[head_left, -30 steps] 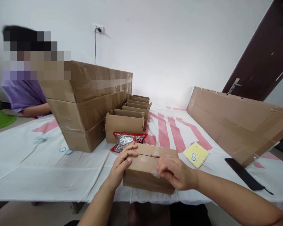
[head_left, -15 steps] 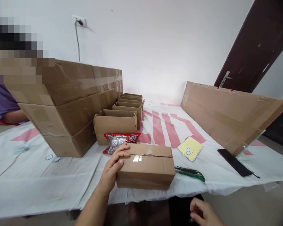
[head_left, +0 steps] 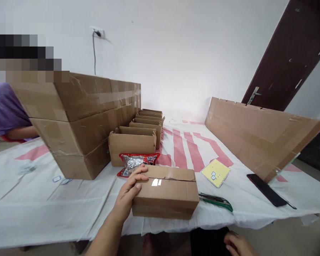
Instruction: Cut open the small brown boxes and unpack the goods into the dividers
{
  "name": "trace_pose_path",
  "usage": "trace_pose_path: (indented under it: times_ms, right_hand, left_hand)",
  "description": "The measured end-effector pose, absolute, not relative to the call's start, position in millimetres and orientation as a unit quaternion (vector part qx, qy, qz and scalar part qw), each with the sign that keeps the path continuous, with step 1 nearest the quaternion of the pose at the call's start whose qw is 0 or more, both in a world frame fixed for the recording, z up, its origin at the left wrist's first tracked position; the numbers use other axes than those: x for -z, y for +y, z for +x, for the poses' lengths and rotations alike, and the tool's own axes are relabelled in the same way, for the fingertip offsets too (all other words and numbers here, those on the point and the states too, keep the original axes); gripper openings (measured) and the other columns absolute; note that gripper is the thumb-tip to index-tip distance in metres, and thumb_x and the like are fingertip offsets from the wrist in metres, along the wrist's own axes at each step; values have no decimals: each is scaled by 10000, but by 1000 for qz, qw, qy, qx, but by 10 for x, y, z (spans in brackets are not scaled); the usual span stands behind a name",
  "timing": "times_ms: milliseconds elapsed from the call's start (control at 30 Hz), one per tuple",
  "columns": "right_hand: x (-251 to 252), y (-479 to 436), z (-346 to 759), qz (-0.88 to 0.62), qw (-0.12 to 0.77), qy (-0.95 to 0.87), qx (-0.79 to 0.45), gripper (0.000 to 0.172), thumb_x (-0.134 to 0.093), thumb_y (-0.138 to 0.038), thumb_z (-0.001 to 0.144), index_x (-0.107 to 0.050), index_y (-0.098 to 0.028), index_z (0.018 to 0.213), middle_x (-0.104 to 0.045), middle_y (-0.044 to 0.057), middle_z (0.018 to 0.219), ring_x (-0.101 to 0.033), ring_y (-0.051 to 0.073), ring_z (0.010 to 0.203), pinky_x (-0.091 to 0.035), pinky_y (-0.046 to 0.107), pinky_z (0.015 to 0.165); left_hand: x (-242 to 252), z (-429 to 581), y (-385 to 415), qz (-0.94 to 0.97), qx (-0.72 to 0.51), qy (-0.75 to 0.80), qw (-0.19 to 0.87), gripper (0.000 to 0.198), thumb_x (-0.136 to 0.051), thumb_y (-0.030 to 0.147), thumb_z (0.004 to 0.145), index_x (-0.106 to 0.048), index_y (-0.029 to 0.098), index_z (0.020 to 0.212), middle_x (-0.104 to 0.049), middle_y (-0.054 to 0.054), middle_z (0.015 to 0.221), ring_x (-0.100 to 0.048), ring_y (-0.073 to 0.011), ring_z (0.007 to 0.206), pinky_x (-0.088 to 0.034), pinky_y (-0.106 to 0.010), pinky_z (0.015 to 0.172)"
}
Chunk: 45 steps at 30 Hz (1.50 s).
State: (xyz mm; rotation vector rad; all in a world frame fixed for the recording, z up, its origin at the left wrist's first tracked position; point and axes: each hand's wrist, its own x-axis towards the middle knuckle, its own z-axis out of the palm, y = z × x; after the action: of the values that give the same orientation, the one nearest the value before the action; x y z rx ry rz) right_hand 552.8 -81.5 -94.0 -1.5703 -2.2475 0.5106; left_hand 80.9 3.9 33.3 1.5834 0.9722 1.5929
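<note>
A closed brown cardboard box (head_left: 166,199) lies at the table's near edge, a shiny piece of clear tape on its top. My left hand (head_left: 129,190) grips its left end, fingers over the top. Below the table edge, beside a dark patch, my right hand (head_left: 236,243) is curled; anything inside it is hidden. Just behind the box is a red and silver food packet (head_left: 138,161), partly covered by my fingers. To the right of the box lies a green utility knife (head_left: 217,202).
Taped cartons (head_left: 85,131) are stacked at left, with a row of open cardboard boxes (head_left: 133,145) alongside. On the right stand a long cardboard panel (head_left: 256,131), a yellow card (head_left: 216,173) and a black phone (head_left: 266,190). Another person in purple (head_left: 5,110) sits at far left.
My right hand has shifted slightly right and down, below the table edge. My left hand keeps its grip on the box. The whole view has tilted a little.
</note>
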Motion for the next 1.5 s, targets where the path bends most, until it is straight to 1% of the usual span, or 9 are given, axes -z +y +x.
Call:
trace_pose_path:
  times_ms: [200, 333, 467, 600, 767, 933, 1233, 1367, 1500]
  right_hand:
    - [-189, -766, 4914, -337, 285, -897, -10, 162, -526, -137, 873, -621, -220, 974, -686, 12, 753, -661, 151, 672, -533, 239, 644]
    - [-844, -478, 4546, -287, 398, -868, 72, 246, -528, -166, 897, -581, -184, 1136, -695, 89, 965, -658, 206, 933, -546, 325, 832]
    - [-1287, -107, 3995, -308, 306, -901, 0, 484, -515, -429, 941, -493, -159, 1342, -562, 167, 1333, -532, 269, 1226, -482, 430, 999]
    - [-1352, 117, 3497, -280, 183, -942, -27, 696, -522, -595, 893, -468, -111, 1391, -504, 188, 1417, -442, 318, 1322, -363, 523, 1097]
    - [-1215, 180, 3338, -248, 212, -945, -34, 584, -568, -569, 873, -592, -135, 1263, -617, 161, 1293, -530, 314, 1229, -395, 510, 1056]
    - [-1126, 76, 3543, -245, 377, -893, -38, 173, -543, -301, 912, -642, -187, 997, -656, 117, 1104, -605, 240, 1045, -497, 423, 904]
    - [-944, -99, 4162, -304, 473, -818, -119, 222, -432, -307, 984, -558, -213, 1141, -608, 98, 1033, -587, 223, 993, -504, 373, 861]
    - [-1216, -145, 4119, -248, 418, -838, -248, 424, -290, -455, 1018, -624, -197, 1053, -658, 103, 961, -617, 224, 960, -513, 380, 865]
    - [-1592, -149, 3969, -183, 190, -931, -251, 564, -308, -595, 973, -657, -193, 1159, -678, 125, 1140, -551, 261, 1200, -416, 444, 1049]
  left_hand:
    - [-367, 821, 37, 610, -608, 383, 334, 223, -541, 402, 843, -668, 240, 928, -521, -72, 1395, -289, -344, 1424, -185, -537, 1165]
    - [-373, 836, 48, 614, -609, 386, 322, 247, -534, 420, 841, -664, 228, 927, -521, -92, 1400, -294, -346, 1423, -197, -548, 1160]
    - [-407, 859, 21, 610, -610, 391, 319, 250, -541, 424, 838, -671, 226, 916, -542, -98, 1379, -316, -347, 1413, -216, -566, 1149]
    - [-450, 871, -14, 608, -615, 389, 317, 264, -552, 440, 831, -681, 220, 899, -573, -108, 1341, -347, -352, 1396, -248, -570, 1135]
    - [-453, 887, -30, 608, -618, 378, 324, 272, -559, 441, 839, -673, 218, 943, -580, -112, 1317, -326, -339, 1407, -241, -545, 1145]
    - [-390, 861, -15, 542, -669, 401, 313, 424, -564, 485, 842, -548, 242, 1190, -491, -106, 1378, -451, -297, 1300, -386, -454, 1057]
    - [-728, 715, -315, 724, -557, 332, 235, 49, -658, 290, 792, -663, 243, 805, -563, -81, 1022, -549, -258, 1101, -472, -429, 978]
    - [-949, 800, -520, 818, -453, 296, 195, 107, -576, 183, 762, -611, 266, 819, -639, -82, 968, -565, -305, 1129, -487, -486, 964]
    - [-1117, 934, -674, 896, -281, 329, 103, 277, -527, 147, 683, -629, 292, 896, -688, -58, 1016, -558, -335, 1199, -344, -553, 1098]
